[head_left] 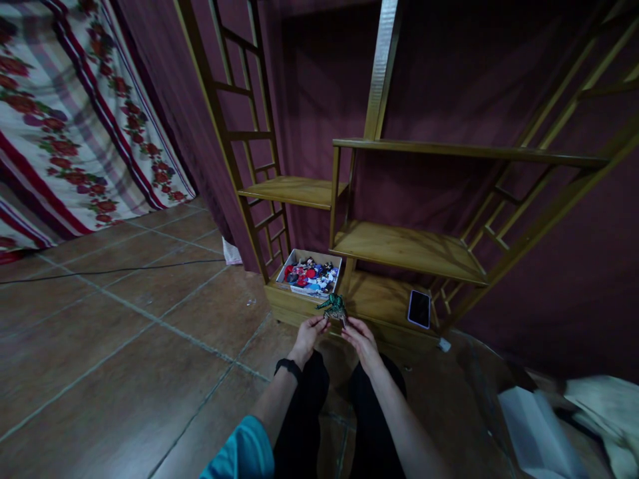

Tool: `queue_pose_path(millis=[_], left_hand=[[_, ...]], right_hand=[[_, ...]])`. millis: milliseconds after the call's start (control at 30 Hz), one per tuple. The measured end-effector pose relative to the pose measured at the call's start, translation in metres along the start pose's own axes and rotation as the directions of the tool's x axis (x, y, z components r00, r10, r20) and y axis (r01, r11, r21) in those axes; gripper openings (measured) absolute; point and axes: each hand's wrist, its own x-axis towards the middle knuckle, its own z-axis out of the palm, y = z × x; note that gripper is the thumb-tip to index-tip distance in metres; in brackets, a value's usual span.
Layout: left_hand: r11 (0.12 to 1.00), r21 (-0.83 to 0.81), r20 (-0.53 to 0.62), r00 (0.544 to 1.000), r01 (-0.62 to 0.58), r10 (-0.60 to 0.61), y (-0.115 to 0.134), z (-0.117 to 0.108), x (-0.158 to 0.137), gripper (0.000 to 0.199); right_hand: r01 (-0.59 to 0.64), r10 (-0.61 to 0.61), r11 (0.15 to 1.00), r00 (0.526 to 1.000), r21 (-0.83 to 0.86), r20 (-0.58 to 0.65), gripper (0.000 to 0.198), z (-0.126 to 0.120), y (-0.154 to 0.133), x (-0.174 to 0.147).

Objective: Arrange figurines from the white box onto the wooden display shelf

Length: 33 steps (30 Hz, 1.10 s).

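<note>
Head view: figurine [334, 306] (mostly green) between hands [310, 332] [361, 337]

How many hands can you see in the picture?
2. The left hand, with a dark wristband on its wrist, is at the left side of the green figure. The right hand is at its right side. No other hands show.
</note>
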Motion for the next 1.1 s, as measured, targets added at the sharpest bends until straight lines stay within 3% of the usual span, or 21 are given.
queue_pose_path(millis=[567,1100], left_hand=[[1.0,0.028,0.16,0.987,0.013,-0.018,0.008,0.002,-0.012,0.029],[0.995,0.06,0.108,0.991,-0.079,0.072,0.002,0.04,-0.055,0.033]], right_hand=[[-0.067,0.068,0.987,0.998,0.143,-0.002,0.038,-0.007,0.005,0.008],[-0.097,0.089,0.983,0.994,0.153,0.056,0.032,-0.005,-0.002,0.002]])
